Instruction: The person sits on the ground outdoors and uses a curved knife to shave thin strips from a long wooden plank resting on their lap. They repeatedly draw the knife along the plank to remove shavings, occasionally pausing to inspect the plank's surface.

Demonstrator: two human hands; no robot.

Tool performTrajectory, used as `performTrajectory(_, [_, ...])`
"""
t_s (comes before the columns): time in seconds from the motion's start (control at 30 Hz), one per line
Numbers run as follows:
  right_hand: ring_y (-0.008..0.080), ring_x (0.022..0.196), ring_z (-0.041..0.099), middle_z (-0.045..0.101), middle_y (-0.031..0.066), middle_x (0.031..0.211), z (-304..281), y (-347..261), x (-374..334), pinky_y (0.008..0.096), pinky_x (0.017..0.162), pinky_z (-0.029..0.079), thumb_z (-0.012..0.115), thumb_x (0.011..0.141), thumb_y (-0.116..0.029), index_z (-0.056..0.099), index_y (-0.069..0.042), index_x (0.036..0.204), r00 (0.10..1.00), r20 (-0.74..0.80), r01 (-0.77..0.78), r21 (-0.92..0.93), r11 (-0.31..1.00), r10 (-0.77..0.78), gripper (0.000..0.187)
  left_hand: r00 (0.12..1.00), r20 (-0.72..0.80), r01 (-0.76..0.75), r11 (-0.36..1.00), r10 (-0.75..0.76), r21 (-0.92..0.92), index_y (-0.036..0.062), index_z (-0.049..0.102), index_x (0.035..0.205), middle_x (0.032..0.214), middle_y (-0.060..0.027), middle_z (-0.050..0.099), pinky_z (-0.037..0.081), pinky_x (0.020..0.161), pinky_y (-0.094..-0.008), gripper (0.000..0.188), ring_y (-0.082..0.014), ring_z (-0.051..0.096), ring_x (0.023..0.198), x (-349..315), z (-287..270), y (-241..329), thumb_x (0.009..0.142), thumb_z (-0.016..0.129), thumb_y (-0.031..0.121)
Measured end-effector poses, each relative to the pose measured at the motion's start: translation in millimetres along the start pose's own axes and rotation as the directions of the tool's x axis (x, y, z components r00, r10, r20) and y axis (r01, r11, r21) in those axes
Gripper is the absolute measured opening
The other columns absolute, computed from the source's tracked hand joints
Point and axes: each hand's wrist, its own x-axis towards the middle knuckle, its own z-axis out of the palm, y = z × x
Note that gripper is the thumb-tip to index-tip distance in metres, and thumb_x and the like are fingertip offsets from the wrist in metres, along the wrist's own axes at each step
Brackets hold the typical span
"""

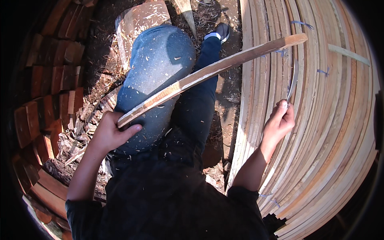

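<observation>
My left hand [111, 133] is closed round the near end of a long wooden strip [208, 71]. The strip slants up to the right across my jeans-clad thigh [158, 64], and its far end hangs over the stacked wood. Whether it touches the thigh I cannot tell. A paler band shows along its lower side, close to my left hand. In my right hand [281, 121] is a knife [295, 82], its narrow blade pointing up and away, below the strip's far end and apart from it. The handle is mostly hidden by my fingers.
Long wooden strips [320, 120] lie side by side on the right, with blue ties [302, 24] around some. Short reddish-brown blocks [44, 78] are stacked on the left. Shavings [94, 94] cover the ground and my jeans. A wooden slab [146, 15] lies beyond my knee.
</observation>
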Motion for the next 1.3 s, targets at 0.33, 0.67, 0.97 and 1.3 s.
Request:
performTrajectory(0.33, [0.0289,0.056,0.061,0.06,0.0119,0.068,37,-54,-14,0.0339,0.049,0.046,0.075,0.075,-0.015,0.06,-0.003,0.083,0.922,0.249,0.34,-0.156,0.927,-0.296,0.021,0.999,-0.018,-0.045,0.996,0.047,0.081,-0.0023,0.059,0.065,0.049,-0.0067,0.047,0.038,0.047,-0.0305,0.037,-0.0121,0.042,0.046,2,1,14,0.067,0.082,0.026])
performTrajectory(0.67, [0.0076,0.051,0.025,0.03,-0.0034,0.055,-42,37,63,0.0276,0.045,0.02,0.048,0.097,-0.035,0.04,-0.006,0.063,0.925,-0.349,-0.247,-0.255,0.935,0.149,0.045,0.998,-0.066,-0.013,0.997,0.017,0.073,-0.0028,0.059,0.063,0.05,-0.009,0.051,0.039,0.047,-0.0321,0.039,-0.0141,0.047,0.046,-2,3,12,0.068,0.081,0.029])
performTrajectory(0.97, [0.0183,0.051,0.058,0.058,0.0101,0.063,26,-54,-26,0.0293,0.047,0.043,0.069,0.084,-0.02,0.059,-0.002,0.086,0.935,0.272,0.29,-0.211,0.933,-0.229,0.02,0.997,-0.063,-0.03,0.998,0.034,0.063,-0.0017,0.055,0.059,0.049,-0.0054,0.048,0.037,0.046,-0.0305,0.039,-0.0106,0.045,0.046,3,8,11,0.071,0.079,0.027])
performTrajectory(1.3, [0.0248,0.052,0.059,0.06,0.0106,0.064,35,-65,-12,0.0329,0.049,0.045,0.072,0.081,-0.017,0.06,-0.003,0.084,0.897,0.291,0.41,-0.259,0.875,-0.334,0.018,0.997,-0.077,-0.024,0.997,0.03,0.079,-0.0029,0.059,0.062,0.05,-0.0117,0.052,0.04,0.047,-0.0327,0.039,-0.0183,0.05,0.044,3,4,14,0.069,0.081,0.029])
